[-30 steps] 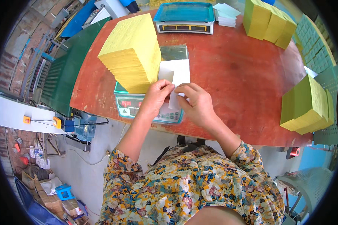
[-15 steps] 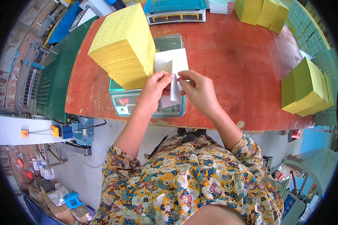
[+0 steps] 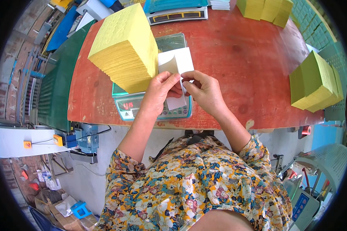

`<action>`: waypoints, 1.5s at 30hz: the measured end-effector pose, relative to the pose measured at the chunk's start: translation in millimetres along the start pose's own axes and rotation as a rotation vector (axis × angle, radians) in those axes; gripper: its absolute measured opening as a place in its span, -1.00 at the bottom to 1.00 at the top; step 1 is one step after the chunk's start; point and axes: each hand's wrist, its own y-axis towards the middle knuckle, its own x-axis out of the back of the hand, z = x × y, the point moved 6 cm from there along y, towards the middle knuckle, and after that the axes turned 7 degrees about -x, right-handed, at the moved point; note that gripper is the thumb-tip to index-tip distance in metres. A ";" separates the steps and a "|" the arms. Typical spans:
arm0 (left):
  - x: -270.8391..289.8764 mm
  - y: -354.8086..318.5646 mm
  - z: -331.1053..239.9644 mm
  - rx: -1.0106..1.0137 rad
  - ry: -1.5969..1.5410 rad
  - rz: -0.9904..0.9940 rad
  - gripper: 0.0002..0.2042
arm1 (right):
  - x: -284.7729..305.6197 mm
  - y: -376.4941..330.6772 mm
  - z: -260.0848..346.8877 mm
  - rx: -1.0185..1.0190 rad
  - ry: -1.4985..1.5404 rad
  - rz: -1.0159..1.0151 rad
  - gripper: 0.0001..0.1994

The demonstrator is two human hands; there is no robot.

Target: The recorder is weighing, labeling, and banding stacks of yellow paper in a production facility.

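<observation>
So, left hand (image 3: 157, 91): thumb and index pinched together on a lifted edge of the white paper (image 3: 185, 58), other fingers curled below.
Right hand (image 3: 205, 91): thumb and index pretty close together, right at that same edge; can't really tell if they're gripping it.
White paper: over the teal scale (image 3: 120, 114), just beside the tall yellow stack (image 3: 123, 48).
Scale: on the red table (image 3: 235, 61), display glowing.

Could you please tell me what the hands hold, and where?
The left hand pinches a white sheet by its raised edge; whether the right hand grips too is unclear.
</observation>
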 end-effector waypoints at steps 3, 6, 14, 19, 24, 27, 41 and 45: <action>-1.2 -0.4 -0.7 -0.003 -0.002 -0.001 -0.77 | 0.8 0.2 -3.1 -0.025 0.012 -0.001 -0.73; 0.0 -0.5 0.5 -0.008 -0.006 0.009 -0.78 | 0.5 -1.3 -2.1 -0.043 0.049 0.015 -0.74; -9.5 -10.7 -7.7 -0.177 -0.013 -0.175 -0.77 | 2.4 -2.0 -5.8 -0.078 0.070 0.000 -0.73; -9.2 -11.8 -4.6 -0.254 0.002 -0.173 -0.79 | -1.0 -2.2 -6.3 -0.026 0.037 0.006 -0.76; -7.7 -7.3 -0.1 -0.162 -0.048 -0.156 -0.87 | -0.8 0.0 -11.3 -0.007 0.033 -0.029 -0.72; -7.4 -6.6 -0.4 -0.163 -0.054 -0.129 -0.86 | -1.6 -1.0 -10.4 -0.005 0.016 -0.032 -0.73; -4.5 -6.5 1.3 -0.138 -0.021 -0.130 -0.85 | -2.9 -3.2 -15.4 -0.007 0.079 -0.063 -0.73; -8.2 -9.8 -1.0 -0.096 -0.030 -0.117 -0.86 | -0.8 -5.0 -11.2 -0.057 0.046 -0.042 -0.72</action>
